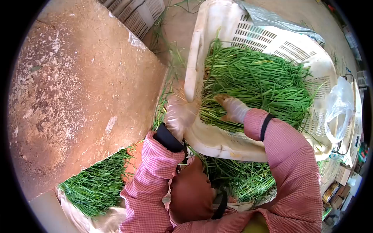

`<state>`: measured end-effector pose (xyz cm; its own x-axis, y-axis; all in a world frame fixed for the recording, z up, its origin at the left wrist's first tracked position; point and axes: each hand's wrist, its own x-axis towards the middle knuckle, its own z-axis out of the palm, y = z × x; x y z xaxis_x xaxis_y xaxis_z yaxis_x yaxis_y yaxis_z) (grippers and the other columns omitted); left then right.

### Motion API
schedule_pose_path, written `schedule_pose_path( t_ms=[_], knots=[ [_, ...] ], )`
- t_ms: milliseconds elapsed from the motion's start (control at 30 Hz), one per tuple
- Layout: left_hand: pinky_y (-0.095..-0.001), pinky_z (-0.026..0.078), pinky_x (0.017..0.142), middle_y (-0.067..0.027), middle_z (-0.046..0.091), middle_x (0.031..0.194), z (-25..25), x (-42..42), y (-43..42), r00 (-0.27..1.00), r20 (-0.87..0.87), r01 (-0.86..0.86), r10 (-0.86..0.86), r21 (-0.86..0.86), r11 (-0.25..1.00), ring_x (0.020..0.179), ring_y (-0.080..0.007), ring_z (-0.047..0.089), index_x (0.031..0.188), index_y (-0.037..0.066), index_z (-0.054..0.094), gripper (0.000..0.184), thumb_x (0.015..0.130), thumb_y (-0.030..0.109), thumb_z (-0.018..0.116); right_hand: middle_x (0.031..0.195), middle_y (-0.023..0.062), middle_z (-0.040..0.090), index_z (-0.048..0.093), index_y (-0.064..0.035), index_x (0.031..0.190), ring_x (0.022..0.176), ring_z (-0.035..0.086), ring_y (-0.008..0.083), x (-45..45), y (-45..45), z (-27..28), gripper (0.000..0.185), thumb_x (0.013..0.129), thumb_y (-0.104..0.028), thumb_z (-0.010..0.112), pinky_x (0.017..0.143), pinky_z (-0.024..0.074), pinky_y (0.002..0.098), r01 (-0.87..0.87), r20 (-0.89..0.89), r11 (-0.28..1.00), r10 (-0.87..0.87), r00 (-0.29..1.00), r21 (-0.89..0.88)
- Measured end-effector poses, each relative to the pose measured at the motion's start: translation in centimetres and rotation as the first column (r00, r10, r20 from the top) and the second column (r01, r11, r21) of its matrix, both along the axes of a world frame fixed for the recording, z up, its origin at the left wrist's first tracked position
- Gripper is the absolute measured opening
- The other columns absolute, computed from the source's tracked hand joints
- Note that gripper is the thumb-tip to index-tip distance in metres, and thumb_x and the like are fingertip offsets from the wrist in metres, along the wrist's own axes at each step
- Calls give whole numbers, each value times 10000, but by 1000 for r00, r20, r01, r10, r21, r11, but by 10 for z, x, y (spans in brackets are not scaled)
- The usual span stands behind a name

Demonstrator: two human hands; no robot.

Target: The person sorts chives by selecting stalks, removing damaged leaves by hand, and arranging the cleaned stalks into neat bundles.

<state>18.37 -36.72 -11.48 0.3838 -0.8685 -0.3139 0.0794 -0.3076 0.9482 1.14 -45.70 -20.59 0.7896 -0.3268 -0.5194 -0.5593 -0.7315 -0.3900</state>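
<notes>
Both my hands wear thin translucent gloves. My left hand (179, 112) is at the left rim of a white plastic crate (225, 149); its fingers are smeared and partly hidden at the rim. My right hand (234, 109) reaches over the front side of the crate, its thumb and fingers apart, touching the stem ends of the green chives (260, 77). The chives lie in a thick layer inside the crate, pale stems to the left and leaf tips to the right. The right fingertips look brownish yellow.
A worn, stained board (89, 85) fills the left side. More chives lie in a pile (97, 186) below it, and loose ones (241, 178) under the crate's front edge. A clear plastic bag (340, 105) hangs at the right rim. Other slotted crates (138, 17) stand behind.
</notes>
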Motion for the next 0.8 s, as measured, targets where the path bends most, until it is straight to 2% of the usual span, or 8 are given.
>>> schedule_pose_path(
  t_ms=[67, 200, 267, 333, 400, 600, 633, 800],
  knots=[
    [-289, 482, 753, -123, 570, 1019, -1, 2, 0, 984, 171, 47, -59, 76, 996, 889, -183, 569, 1178, -10, 407, 509, 699, -153, 501, 1345, 193, 295, 228, 6, 1321, 1253, 270, 309, 26, 5, -16, 936, 637, -445, 681, 1022, 234, 413, -74, -47, 994, 70, 996, -80],
    [-288, 470, 771, -118, 566, 1020, 4, -2, -2, 999, 23, -32, 30, 114, 993, 900, -184, 560, 1179, -12, 405, 522, 686, -141, 521, 1364, 197, 250, 125, 25, 1343, 1276, 198, 332, 55, 13, -56, 1172, 521, -576, 706, 1042, 162, 425, -153, -278, 978, 110, 954, -139],
    [-287, 467, 776, -121, 559, 1035, 5, -1, -1, 996, 92, -3, -9, 136, 991, 903, -187, 556, 1194, -9, 397, 548, 678, -140, 530, 1253, 166, 418, 315, 20, 1284, 1204, 344, 295, 59, 14, -61, 1019, 551, -578, 693, 977, 280, 407, -215, -210, 922, 152, 966, -321],
    [-289, 466, 779, -123, 558, 1038, 13, -2, -2, 996, 91, 4, -17, 135, 991, 905, -188, 555, 1201, -10, 392, 555, 679, -139, 529, 1046, 109, 564, 521, 3, 1120, 1068, 481, 248, 63, 4, -47, 815, 573, -580, 682, 858, 381, 387, -133, -443, 989, 151, 884, 70],
    [-292, 466, 782, -125, 557, 1041, 12, -2, -3, 996, 91, 14, -25, 118, 993, 906, -189, 555, 1208, -10, 386, 563, 679, -138, 528, 894, 67, 609, 617, -40, 970, 973, 541, 220, 53, 6, -42, 652, 591, -566, 677, 769, 418, 375, -143, -427, 990, 130, 895, 1],
    [-297, 468, 774, -123, 562, 1038, 3, 1, -2, 993, 111, 18, -36, 159, 987, 894, -184, 557, 1208, -6, 395, 556, 681, -130, 524, 1073, 156, 561, 512, -86, 1155, 1002, 533, 282, 20, 3, -28, 690, 593, -439, 702, 819, 413, 405, -335, -117, 933, 322, 940, -127],
    [-297, 467, 774, -120, 567, 1030, 2, 2, -2, 991, 120, 40, -56, 129, 991, 888, -183, 559, 1205, -4, 400, 553, 681, -129, 525, 1042, 187, 571, 472, -70, 1186, 977, 549, 287, 29, -4, -32, 758, 555, -399, 732, 823, 428, 379, -233, -300, 962, 265, 916, 141],
    [-300, 471, 766, -116, 578, 1011, 10, 1, -3, 988, 152, 7, -35, 180, 984, 870, -181, 566, 1198, -3, 408, 547, 680, -123, 533, 937, 187, 608, 472, -32, 1169, 893, 583, 292, 23, 2, -26, 731, 565, -355, 729, 778, 459, 338, 52, -208, 994, -31, 978, 95]
  ],
)
